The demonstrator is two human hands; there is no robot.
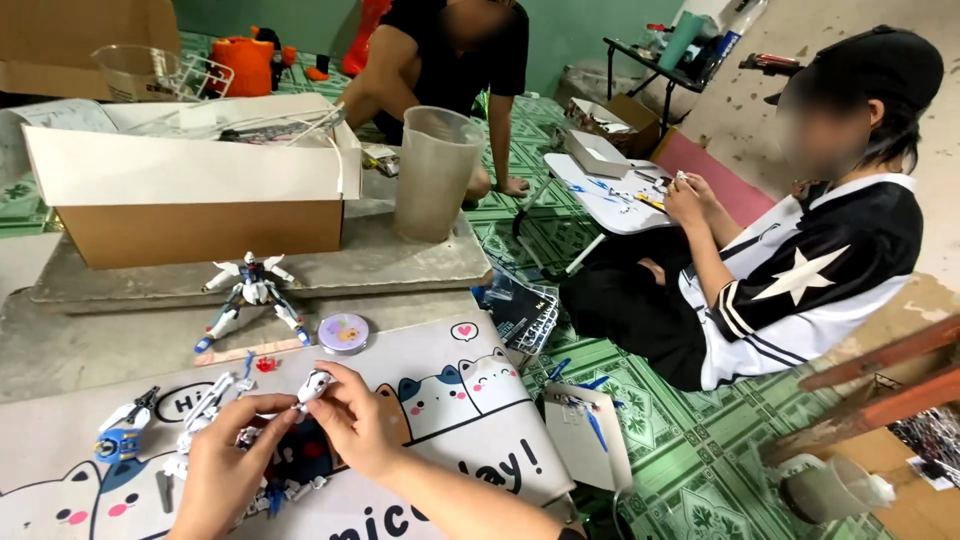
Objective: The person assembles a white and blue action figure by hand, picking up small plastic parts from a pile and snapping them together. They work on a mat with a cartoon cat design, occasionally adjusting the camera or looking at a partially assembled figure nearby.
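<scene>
White model part (314, 386) sits pinched between the fingertips of both hands, near the middle of the cat-print mat (470, 400). The left hand (222, 470) closes on its lower end, while the right hand (352, 420) grips the top, apparently so the piece stays steady for close work. More loose parts (125, 430) lie to the left on the mat. Farther off stand a finished robot figure (250, 292), a round tin (343, 333) and a cardboard box (195, 190). On the right, another person (800, 270) sits at a small folding table (610, 195).

Model robot (250, 292) behind the mat (440, 400), round tin (343, 333) just right, box (190, 190) farther behind.
</scene>
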